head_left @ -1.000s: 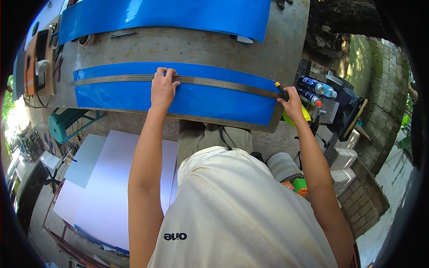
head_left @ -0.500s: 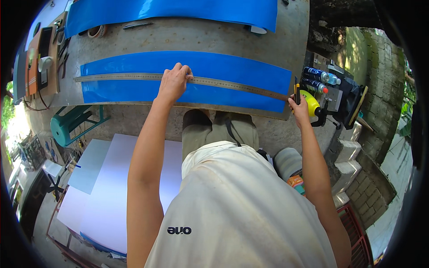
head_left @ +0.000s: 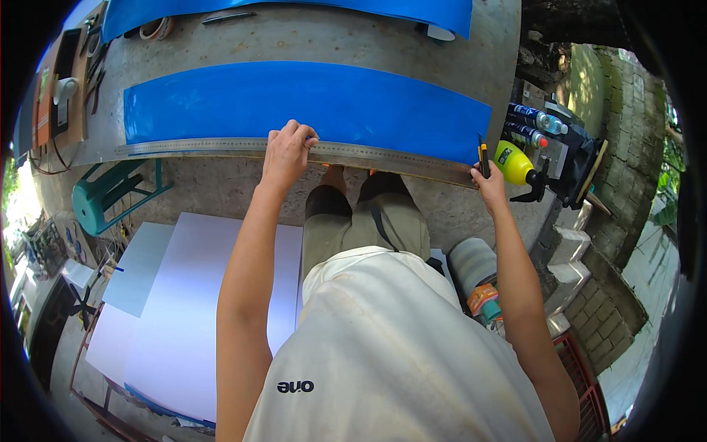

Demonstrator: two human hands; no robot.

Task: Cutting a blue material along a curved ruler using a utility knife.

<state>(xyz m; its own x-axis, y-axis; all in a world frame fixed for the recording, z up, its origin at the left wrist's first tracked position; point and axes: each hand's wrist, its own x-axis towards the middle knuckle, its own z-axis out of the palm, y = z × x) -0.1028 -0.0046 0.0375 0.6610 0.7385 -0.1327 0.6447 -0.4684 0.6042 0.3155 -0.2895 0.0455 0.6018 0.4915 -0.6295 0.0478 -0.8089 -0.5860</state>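
Observation:
A long blue sheet [head_left: 309, 99] lies across the metal-topped table. Along its near edge runs a long steel ruler [head_left: 213, 146], close to the table's front edge. My left hand [head_left: 289, 153] is closed on the ruler near its middle, fingers bent over it. At the ruler's right end, my right hand [head_left: 489, 181] grips a black and yellow utility knife [head_left: 484, 156], blade end pointing away from me. The thumb side of that hand meets the ruler's end; how firmly it holds it I cannot tell.
Another blue sheet [head_left: 294, 9] lies at the far side, with a pen-like tool [head_left: 228, 17] nearby. On the right are a yellow spray bottle [head_left: 513, 162] and spray cans [head_left: 524, 114]. A green stool [head_left: 110, 195] stands left; white sheets [head_left: 213, 295] lie behind it.
Both hands have brought the ruler toward me, from across the blue sheet to its near edge. The knife stays in my right hand. The view has shifted slightly.

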